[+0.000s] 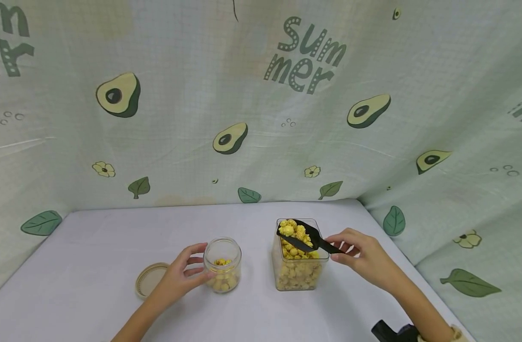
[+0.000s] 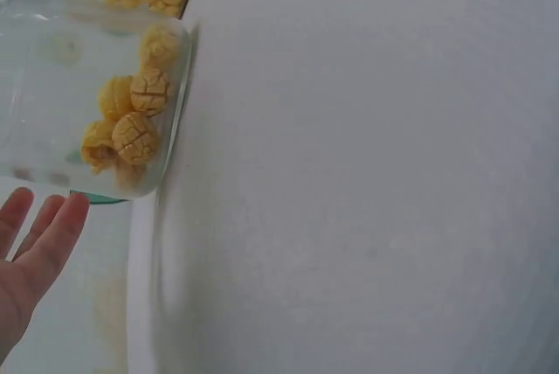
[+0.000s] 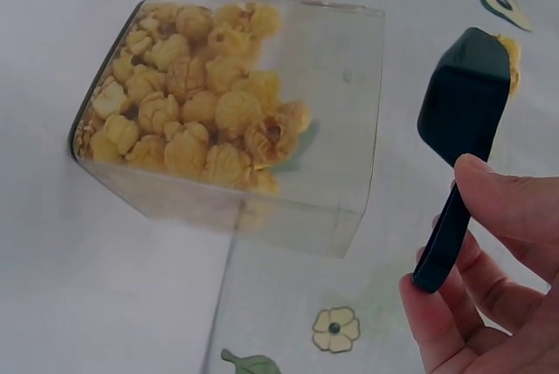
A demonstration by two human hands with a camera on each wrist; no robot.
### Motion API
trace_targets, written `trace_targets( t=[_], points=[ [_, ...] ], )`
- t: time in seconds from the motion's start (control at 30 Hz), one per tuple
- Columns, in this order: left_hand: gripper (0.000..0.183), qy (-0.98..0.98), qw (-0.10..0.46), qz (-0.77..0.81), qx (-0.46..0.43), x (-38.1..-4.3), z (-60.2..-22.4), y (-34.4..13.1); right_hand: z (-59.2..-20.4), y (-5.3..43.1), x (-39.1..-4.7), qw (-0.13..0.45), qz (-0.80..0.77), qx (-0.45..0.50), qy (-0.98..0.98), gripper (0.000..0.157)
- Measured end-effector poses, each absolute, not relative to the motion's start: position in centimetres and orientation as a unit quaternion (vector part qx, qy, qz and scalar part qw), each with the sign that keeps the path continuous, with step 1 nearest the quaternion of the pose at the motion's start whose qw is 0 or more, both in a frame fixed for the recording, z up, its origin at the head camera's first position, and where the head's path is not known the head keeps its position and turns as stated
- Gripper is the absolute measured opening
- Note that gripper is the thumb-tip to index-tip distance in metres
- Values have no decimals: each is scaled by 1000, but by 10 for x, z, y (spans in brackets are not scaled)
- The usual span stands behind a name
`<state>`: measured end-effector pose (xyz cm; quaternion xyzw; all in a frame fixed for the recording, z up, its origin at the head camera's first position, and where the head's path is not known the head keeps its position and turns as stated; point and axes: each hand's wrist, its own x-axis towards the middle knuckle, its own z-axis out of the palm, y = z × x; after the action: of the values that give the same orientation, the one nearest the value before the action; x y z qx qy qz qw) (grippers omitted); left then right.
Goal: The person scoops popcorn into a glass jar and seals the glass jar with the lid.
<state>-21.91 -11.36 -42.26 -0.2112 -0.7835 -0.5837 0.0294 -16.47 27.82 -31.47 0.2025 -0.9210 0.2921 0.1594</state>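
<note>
The right hand (image 1: 361, 254) pinches the handle of a black scoop (image 1: 315, 237) between thumb and fingers, closed down to its thickness. Left of that grip, the scoop's bowl carries yellow popcorn (image 1: 288, 230) above the mouth of a clear square container (image 3: 341, 77) with more popcorn inside. Farther left, the left hand (image 1: 187, 273) is spread wide at a clear round jar (image 1: 222, 247), fingers loosely extended; whether every fingertip touches it, I cannot tell. The jar stands upright just right of that hand, with 5 or more popcorn pieces inside. Left of the hand, a round lid (image 1: 148, 280) lies partly hidden.
</note>
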Motion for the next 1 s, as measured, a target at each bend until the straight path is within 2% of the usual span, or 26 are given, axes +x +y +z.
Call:
trace_targets(
  t=[0.53,1.0],
  points=[
    [57,-764,15,-607,-218,-223,-428,-112,-309,256,-168,118,307,218,-919,28],
    [57,-766,6,-609,-206,-224,-422,-112,-301,227,-186,64,311,242,-917,27]
  ],
)
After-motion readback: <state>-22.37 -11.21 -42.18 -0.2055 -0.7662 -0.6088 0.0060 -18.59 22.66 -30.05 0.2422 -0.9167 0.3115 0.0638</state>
